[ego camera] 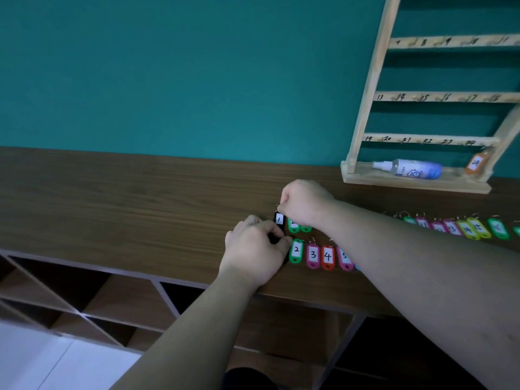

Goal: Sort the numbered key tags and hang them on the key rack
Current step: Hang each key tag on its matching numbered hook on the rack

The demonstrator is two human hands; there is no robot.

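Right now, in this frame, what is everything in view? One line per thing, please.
counter: one, brown wood, along the teal wall
key rack: one, pale wood, standing on the counter at right
orange tag 24: one, orange, hanging at the rack's bottom right
spray bottle: one, clear and blue, lying on the rack's base
black tag 1: one, black, held by its ring
near-row tags: four readable, green 2, pink 3, orange 4, pink 5, by the counter's front edge
far-row tags: several, green, pink and yellow-green, farther back on the counter
left hand: one, grips a dark item, unclear what
right hand: one, pinches black tag 1's ring
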